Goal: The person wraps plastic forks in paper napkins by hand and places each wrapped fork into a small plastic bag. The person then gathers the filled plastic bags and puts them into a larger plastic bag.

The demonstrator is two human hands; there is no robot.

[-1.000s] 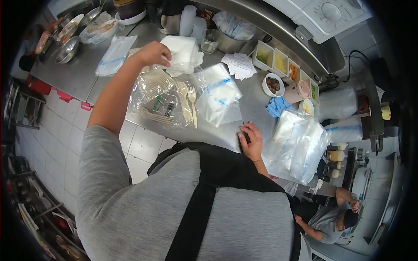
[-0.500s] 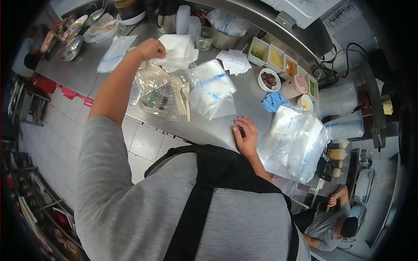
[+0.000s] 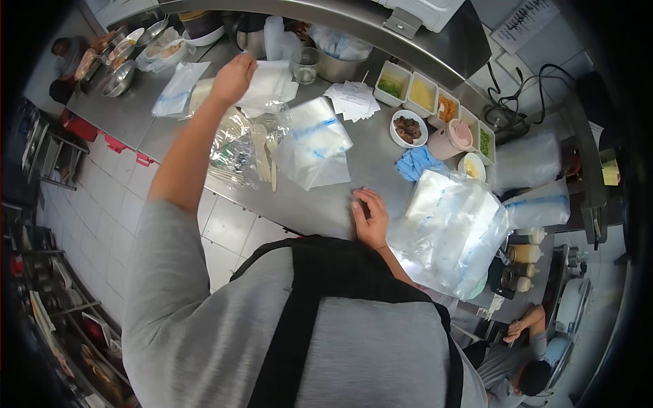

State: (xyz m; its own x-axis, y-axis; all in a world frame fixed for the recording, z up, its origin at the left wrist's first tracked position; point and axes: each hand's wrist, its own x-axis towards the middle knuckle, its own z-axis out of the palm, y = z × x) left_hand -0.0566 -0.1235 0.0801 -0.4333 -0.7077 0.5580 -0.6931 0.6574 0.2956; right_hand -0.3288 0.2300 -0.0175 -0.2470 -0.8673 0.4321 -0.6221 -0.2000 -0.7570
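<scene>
My left hand [image 3: 233, 80] is at the left edge of a stack of white bags [image 3: 271, 83], its fingers curled together; whatever is between them is hidden. Below it lie plastic-wrapped utensils [image 3: 231, 149] and loose wooden cutlery [image 3: 261, 153]. Right of these is a pile of clear bags with blue print [image 3: 314, 139]. My right hand [image 3: 371, 217] rests at the counter's front edge, fingers slightly apart, holding nothing. A larger stack of clear bags [image 3: 452, 224] lies to its right.
White tubs of chopped food [image 3: 422, 94], a bowl of dark pieces [image 3: 408, 128], a pink container [image 3: 450, 139], a blue cloth [image 3: 416, 163], paper slips [image 3: 354, 100] and a glass [image 3: 305, 66] stand on the steel counter [image 3: 320, 204]. Another person [image 3: 517, 367] is at lower right; one more is at upper left.
The view has shifted slightly, so most counter items appear further left. My left hand remains by the white bags, with its fingers now pointing more upward. My right hand still rests at the edge.
</scene>
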